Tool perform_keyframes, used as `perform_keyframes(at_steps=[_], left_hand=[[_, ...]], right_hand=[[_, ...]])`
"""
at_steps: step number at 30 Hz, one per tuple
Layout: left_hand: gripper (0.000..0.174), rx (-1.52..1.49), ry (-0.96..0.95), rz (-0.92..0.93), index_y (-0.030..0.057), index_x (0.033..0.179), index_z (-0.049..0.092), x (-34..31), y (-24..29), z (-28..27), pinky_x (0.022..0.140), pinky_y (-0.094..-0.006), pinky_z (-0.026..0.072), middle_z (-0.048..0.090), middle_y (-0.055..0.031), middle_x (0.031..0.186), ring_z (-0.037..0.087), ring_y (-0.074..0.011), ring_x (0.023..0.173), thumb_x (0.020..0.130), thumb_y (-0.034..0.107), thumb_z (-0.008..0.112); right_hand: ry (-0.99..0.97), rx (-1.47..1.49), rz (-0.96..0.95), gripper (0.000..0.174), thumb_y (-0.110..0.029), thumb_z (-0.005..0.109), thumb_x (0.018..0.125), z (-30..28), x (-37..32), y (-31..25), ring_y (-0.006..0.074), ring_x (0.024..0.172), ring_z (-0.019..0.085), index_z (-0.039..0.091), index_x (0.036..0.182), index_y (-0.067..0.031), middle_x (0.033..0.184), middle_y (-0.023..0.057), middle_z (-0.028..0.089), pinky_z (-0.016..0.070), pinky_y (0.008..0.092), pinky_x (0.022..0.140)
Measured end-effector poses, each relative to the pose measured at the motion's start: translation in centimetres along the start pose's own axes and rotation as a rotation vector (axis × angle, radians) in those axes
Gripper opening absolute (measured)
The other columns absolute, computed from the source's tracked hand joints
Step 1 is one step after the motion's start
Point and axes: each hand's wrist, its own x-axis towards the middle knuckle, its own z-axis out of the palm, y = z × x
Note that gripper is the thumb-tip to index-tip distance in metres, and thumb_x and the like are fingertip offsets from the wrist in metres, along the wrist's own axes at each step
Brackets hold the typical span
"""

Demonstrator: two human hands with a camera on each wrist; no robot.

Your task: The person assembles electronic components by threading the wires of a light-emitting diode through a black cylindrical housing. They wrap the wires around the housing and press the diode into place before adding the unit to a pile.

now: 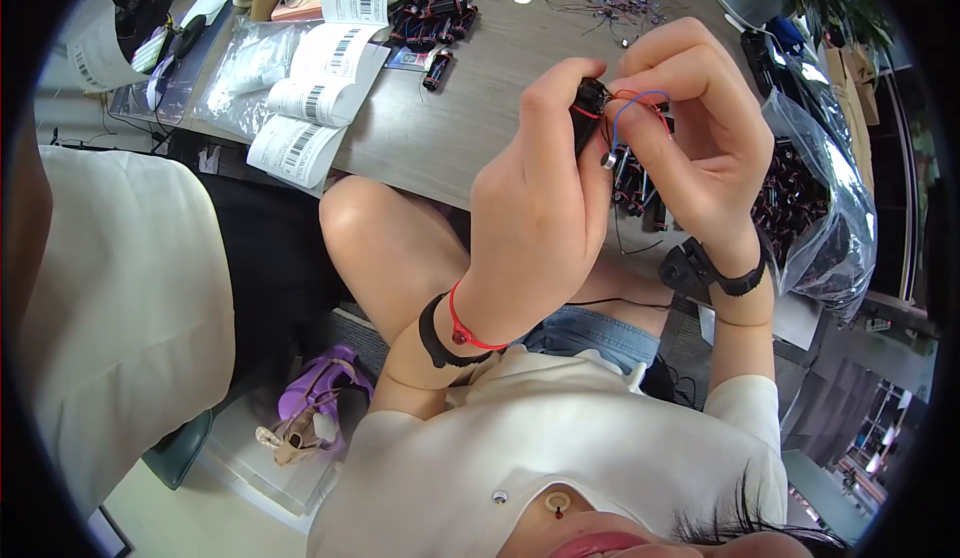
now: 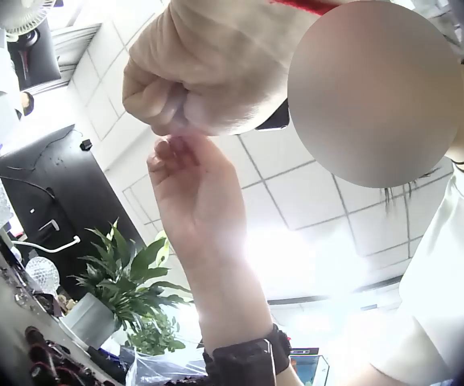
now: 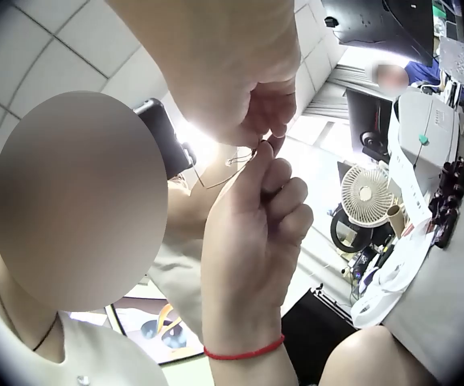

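Note:
In the head view my left hand [image 1: 540, 188], with a red string bracelet, grips a small black cylindrical part [image 1: 586, 123] between thumb and bent fingers. Close beside it, my right hand [image 1: 715, 128] pinches thin red and blue wires [image 1: 642, 96] at the part's top end. A small silver-tipped piece [image 1: 608, 161] hangs by the wires between the hands. In the left wrist view the fingertips of the left hand [image 2: 216, 72] and right hand [image 2: 204, 201] meet and hide the part. The right wrist view shows a thin wire [image 3: 216, 183] beside the pinching fingers.
Black cylindrical parts lie in a pile [image 1: 435, 13] at the back, and more [image 1: 632, 183] lie beneath the hands. Loose wired pieces [image 1: 620, 6] are scattered farther back. A clear plastic bag [image 1: 825, 208] of parts stands right, barcode labels [image 1: 320, 73] left. Another person's sleeve [image 1: 130, 288] is at the left.

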Motion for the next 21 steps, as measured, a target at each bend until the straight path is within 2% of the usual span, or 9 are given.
perform_keyframes(at_steps=[2, 5, 6, 14, 17, 21], left_hand=[[0.042, 0.014, 0.005, 0.007, 0.0010, 0.124, 0.041, -0.1, 0.2, 0.0, 0.056, -0.0366, 0.0472, 0.061, -0.0152, 0.086, 0.062, -0.0319, 0.067, 0.084, -0.003, 0.055], [0.035, 0.093, -0.068, -0.082, -0.0024, 0.122, 0.043, -0.2, 1.1, -0.7, 0.071, -0.0303, 0.0489, 0.060, -0.0181, 0.103, 0.064, -0.0275, 0.083, 0.088, -0.007, 0.048], [0.035, 0.095, -0.068, -0.085, -0.0024, 0.122, 0.043, -0.2, 1.3, -0.9, 0.071, -0.0303, 0.0489, 0.060, -0.0181, 0.103, 0.064, -0.0275, 0.083, 0.088, -0.007, 0.048], [0.033, 0.114, -0.131, -0.143, -0.0005, 0.121, 0.043, -0.2, 1.2, -1.3, 0.066, -0.0314, 0.0490, 0.062, -0.0162, 0.094, 0.064, -0.0287, 0.078, 0.089, -0.004, 0.050], [0.037, 0.002, -0.147, -0.127, 0.0017, 0.121, 0.042, -0.2, 0.6, -1.3, 0.055, -0.0395, 0.0472, 0.061, -0.0175, 0.087, 0.062, -0.0345, 0.069, 0.086, 0.002, 0.054], [0.036, -0.042, -0.147, -0.121, 0.0018, 0.121, 0.041, -0.1, 0.3, -1.2, 0.055, -0.0393, 0.0472, 0.061, -0.0174, 0.087, 0.062, -0.0344, 0.069, 0.086, 0.002, 0.054]], right_hand=[[-0.013, -0.080, -0.005, 0.012, 0.008, 0.061, 0.077, -0.1, 0.0, -0.2, 0.0167, 0.084, 0.052, 0.059, 0.089, 0.0056, 0.092, 0.0131, 0.056, 0.0411, 0.0250, 0.075], [-0.015, -0.008, 0.026, 0.012, 0.008, 0.062, 0.076, 0.1, 0.1, -0.2, 0.0170, 0.083, 0.053, 0.059, 0.087, 0.0058, 0.091, 0.0132, 0.057, 0.0417, 0.0253, 0.074], [-0.013, 0.027, 0.041, 0.011, 0.009, 0.062, 0.076, 0.2, 0.1, -0.1, 0.0172, 0.083, 0.053, 0.060, 0.087, 0.0058, 0.090, 0.0133, 0.057, 0.0419, 0.0254, 0.074], [-0.047, 0.001, 0.011, 0.012, 0.010, 0.062, 0.076, -0.1, 0.1, 0.4, 0.0173, 0.082, 0.053, 0.059, 0.087, 0.0056, 0.090, 0.0134, 0.057, 0.0423, 0.0252, 0.073], [-0.064, 0.007, 0.020, 0.012, 0.010, 0.062, 0.076, -0.2, 0.2, 0.5, 0.0172, 0.082, 0.053, 0.059, 0.086, 0.0055, 0.089, 0.0133, 0.057, 0.0423, 0.0250, 0.073], [-0.064, -0.005, 0.043, 0.011, 0.009, 0.062, 0.076, -0.2, 0.2, 0.3, 0.0169, 0.082, 0.053, 0.059, 0.086, 0.0053, 0.089, 0.0130, 0.056, 0.0421, 0.0248, 0.072]])
